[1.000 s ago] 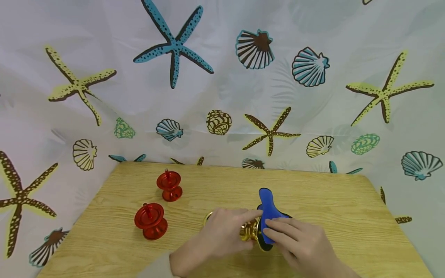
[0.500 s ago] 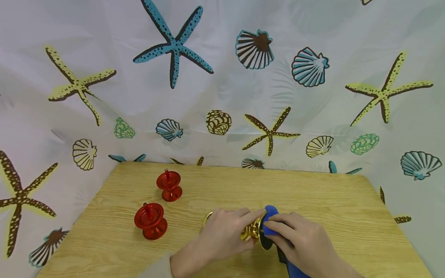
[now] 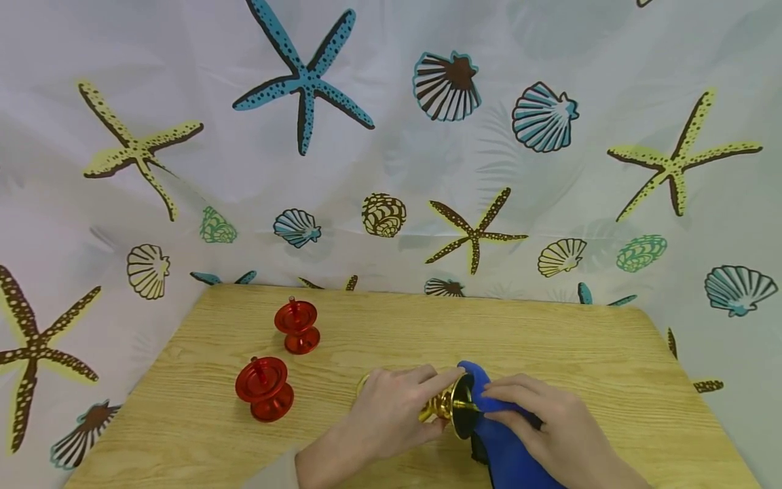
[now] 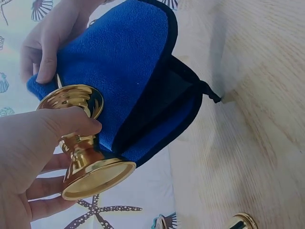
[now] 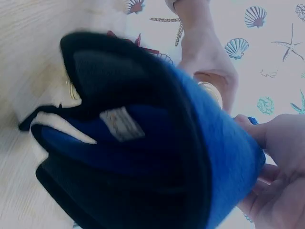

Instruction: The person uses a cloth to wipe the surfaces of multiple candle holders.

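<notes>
My left hand (image 3: 391,411) grips a shiny gold candle holder (image 3: 442,405) by its stem. It is tipped on its side, its dished top and thin spike turned to the right. My right hand (image 3: 552,421) pinches a blue cloth (image 3: 519,458) with black edging, close by the spike. In the left wrist view the cloth (image 4: 116,57) spreads behind the holder's rim, and the flared base (image 4: 102,176) shows below the fingers. The right wrist view shows the cloth's folds and a white label (image 5: 122,124); they hide much of the holder.
Two red spiked candle holders, one nearer (image 3: 265,390) and one farther (image 3: 297,326), stand on the left of the wooden table (image 3: 550,339). Part of another gold object (image 4: 243,221) shows on the table. A curtain (image 3: 366,170) printed with starfish and shells surrounds the table.
The cloth has come off the holder's dished face, baring the spike, and now hangs lower toward me. My right hand has shifted slightly right; my left hand stays nearly still.
</notes>
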A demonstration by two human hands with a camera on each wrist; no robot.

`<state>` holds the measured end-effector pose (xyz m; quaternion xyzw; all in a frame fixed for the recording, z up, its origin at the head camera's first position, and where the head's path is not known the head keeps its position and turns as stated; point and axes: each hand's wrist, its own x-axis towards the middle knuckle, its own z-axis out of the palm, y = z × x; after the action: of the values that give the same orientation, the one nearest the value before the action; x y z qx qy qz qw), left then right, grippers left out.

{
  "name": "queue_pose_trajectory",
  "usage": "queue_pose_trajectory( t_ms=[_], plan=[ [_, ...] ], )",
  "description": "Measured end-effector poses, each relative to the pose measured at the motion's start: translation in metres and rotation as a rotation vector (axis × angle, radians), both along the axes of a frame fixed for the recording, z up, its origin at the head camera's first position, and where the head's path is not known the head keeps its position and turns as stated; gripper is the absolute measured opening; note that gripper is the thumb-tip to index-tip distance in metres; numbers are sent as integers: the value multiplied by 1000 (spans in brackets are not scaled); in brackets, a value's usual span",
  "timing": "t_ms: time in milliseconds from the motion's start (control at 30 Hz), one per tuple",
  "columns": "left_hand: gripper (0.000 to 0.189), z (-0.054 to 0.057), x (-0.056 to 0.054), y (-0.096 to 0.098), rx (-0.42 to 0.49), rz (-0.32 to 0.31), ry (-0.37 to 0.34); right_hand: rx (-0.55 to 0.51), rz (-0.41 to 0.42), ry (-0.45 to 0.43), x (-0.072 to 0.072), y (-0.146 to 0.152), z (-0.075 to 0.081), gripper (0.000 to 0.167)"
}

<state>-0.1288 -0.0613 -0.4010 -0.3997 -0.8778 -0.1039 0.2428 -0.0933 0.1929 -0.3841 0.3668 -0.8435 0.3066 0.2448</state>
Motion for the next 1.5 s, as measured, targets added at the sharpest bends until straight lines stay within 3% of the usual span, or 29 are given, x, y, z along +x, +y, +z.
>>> queue_pose_trajectory(
  t_ms=[367,600,767,933,1100,1233,1300,1367,1433,1500],
  plan=[
    [69,-1,0,-4,-26,32,-14,-76,35,-102,0,9,5,47],
    [69,-3,-1,-2,-35,42,-9,-66,-133,-165,-3,-7,2,28],
    [71,-5,-2,1,-32,20,4,-63,-173,-208,-10,-21,-1,21],
    [68,-4,-1,2,-28,7,-6,-25,-108,-100,-14,-28,-10,25],
    [64,1,0,-1,-18,3,-125,27,23,118,-14,-25,-19,37],
    [62,3,-2,-3,-2,-21,-226,83,151,292,-20,-21,-23,11],
    [61,4,-3,-4,-6,-34,-271,115,198,357,-22,-19,-24,21],
    [61,4,-4,-5,-11,-42,-313,135,219,397,-22,-18,-24,36],
    [61,5,-4,-5,-14,-48,-338,132,222,403,-22,-18,-23,36],
    [60,4,-3,-5,-12,-57,-319,94,212,350,-20,-18,-22,34]
  ],
)
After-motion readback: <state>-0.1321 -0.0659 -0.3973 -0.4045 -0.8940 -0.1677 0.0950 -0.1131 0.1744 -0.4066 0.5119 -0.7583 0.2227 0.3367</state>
